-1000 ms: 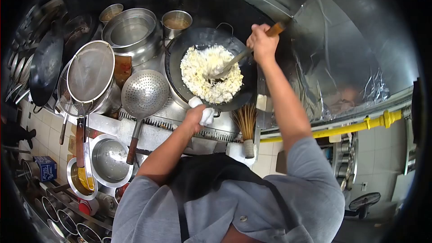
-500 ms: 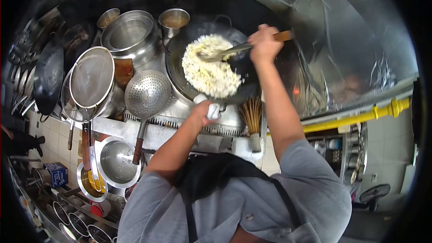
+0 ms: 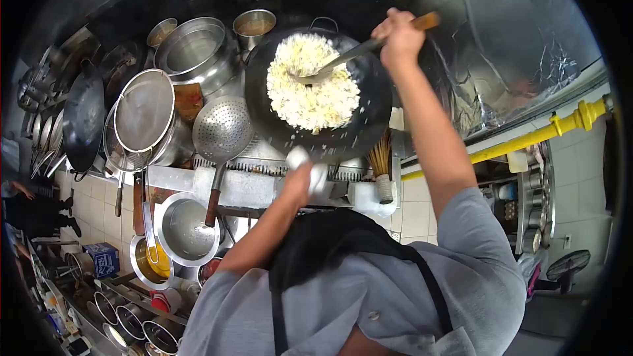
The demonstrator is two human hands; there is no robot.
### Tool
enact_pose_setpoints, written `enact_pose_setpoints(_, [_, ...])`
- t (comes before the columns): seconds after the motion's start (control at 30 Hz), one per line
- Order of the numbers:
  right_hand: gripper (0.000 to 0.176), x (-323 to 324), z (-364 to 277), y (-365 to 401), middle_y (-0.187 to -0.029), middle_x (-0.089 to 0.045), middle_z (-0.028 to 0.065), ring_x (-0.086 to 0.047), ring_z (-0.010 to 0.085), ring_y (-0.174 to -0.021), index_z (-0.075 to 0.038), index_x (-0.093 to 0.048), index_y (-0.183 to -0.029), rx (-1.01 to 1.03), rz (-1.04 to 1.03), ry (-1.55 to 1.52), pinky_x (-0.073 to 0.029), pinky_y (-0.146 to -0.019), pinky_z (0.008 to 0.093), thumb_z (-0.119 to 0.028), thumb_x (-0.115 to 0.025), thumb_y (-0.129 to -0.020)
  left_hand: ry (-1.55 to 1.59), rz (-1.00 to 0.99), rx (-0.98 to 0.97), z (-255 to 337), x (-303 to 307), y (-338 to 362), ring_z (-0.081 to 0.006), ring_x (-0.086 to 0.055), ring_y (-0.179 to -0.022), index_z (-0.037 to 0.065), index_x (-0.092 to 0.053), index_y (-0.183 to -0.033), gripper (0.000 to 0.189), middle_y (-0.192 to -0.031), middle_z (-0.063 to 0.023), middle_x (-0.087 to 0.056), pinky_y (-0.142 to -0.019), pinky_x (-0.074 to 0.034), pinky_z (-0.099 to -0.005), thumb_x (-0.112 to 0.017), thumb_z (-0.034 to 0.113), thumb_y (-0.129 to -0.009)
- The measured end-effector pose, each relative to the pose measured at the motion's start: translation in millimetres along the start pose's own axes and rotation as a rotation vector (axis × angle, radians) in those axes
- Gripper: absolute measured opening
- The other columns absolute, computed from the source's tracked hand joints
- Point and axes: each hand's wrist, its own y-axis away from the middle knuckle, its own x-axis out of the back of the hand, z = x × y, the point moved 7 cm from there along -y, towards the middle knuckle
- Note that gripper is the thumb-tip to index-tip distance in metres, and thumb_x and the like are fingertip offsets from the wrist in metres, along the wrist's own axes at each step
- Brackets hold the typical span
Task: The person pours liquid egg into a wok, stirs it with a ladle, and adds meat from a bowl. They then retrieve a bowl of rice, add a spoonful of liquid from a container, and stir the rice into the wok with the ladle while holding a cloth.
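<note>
A dark wok (image 3: 369,109) holds a heap of white and yellow food that looks like fried rice (image 3: 316,102). Closed round a white cloth (image 3: 317,178) at the wok's near edge is my left hand (image 3: 298,183). The wok's near handle is hidden behind the cloth. My right hand (image 3: 400,38) grips the wooden-ended handle of a metal ladle (image 3: 349,55), whose bowl rests in the food near the wok's middle. Some grains lie loose on the wok's near side.
Left of the wok are a perforated skimmer (image 3: 223,128), a mesh strainer (image 3: 144,113) and metal pots (image 3: 191,49). A bamboo brush (image 3: 382,171) stands near right. A yellow pipe (image 3: 527,138) runs at the right. Another person (image 3: 39,207) is at far left.
The wok has tilted and shifted towards me on its near side, and the food has spread into a rounder heap. My right hand and the ladle handle have moved up and right.
</note>
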Motion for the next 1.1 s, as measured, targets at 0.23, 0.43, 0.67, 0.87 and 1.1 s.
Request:
enact_pose_setpoints(0.23, [0.026,-9.1,-48.9,56.3,-0.049,-0.04,0.0021,-0.04,0.013,-0.037,-0.007,-0.041,-0.064,-0.11,-0.013,0.008,-0.035,-0.036,0.0311,-0.006,-0.057,-0.084,-0.097,-0.029,0.128,44.9,-9.6,26.3,-0.023,-0.061,-0.067,0.01,-0.056,-0.096,0.016,-0.082,-0.0074,-0.064,-0.063,-0.052,-0.0396,-0.048,0.023,-0.09])
enact_pose_setpoints(0.43, [0.027,2.6,-28.4,23.3,-0.048,-0.036,0.0009,-0.036,0.0135,-0.037,-0.01,-0.039,-0.061,-0.057,-0.001,-0.116,-0.032,-0.038,0.0291,0.0,-0.056,-0.08,0.031,-0.022,0.074,-11.2,13.5,26.8,-0.0232,-0.065,-0.081,0.003,-0.055,-0.106,0.023,-0.09,-0.0103,-0.065,-0.067,-0.055,-0.0402,-0.049,0.017,-0.089])
enact_pose_setpoints(0.67, [0.026,0.8,-26.1,75.8,-0.048,-0.033,0.0009,-0.034,0.0126,-0.036,-0.008,-0.04,-0.062,-0.116,0.084,-0.004,-0.035,-0.039,0.0294,-0.001,-0.054,-0.082,0.0,0.037,0.06,48.1,-26.8,24.7,-0.02,-0.058,-0.058,0.013,-0.056,-0.084,0.013,-0.072,-0.0055,-0.06,-0.048,-0.048,-0.0342,-0.051,0.023,-0.089])
enact_pose_setpoints(0.87, [0.022,3.0,-76.0,14.9,-0.048,-0.039,0.0008,-0.037,0.0138,-0.035,-0.007,-0.045,-0.063,-0.072,-0.012,-0.156,-0.036,-0.037,0.0303,-0.004,-0.057,-0.081,-0.009,-0.09,-0.014,10.9,23.8,65.8,-0.0219,-0.065,-0.077,0.003,-0.054,-0.111,0.026,-0.092,-0.0128,-0.064,-0.062,-0.053,-0.0362,-0.046,0.016,-0.09])
enact_pose_setpoints(1.1, [0.025,1.1,-5.5,59.9,-0.05,-0.042,0.0017,-0.041,0.0125,-0.037,-0.007,-0.043,-0.062,-0.081,0.101,0.028,-0.038,-0.039,0.0288,-0.003,-0.06,-0.079,-0.023,0.027,0.015,50.2,-29.8,36.8,-0.0217,-0.064,-0.071,0.007,-0.057,-0.099,0.021,-0.087,-0.0081,-0.064,-0.06,-0.053,-0.0366,-0.048,0.024,-0.09])
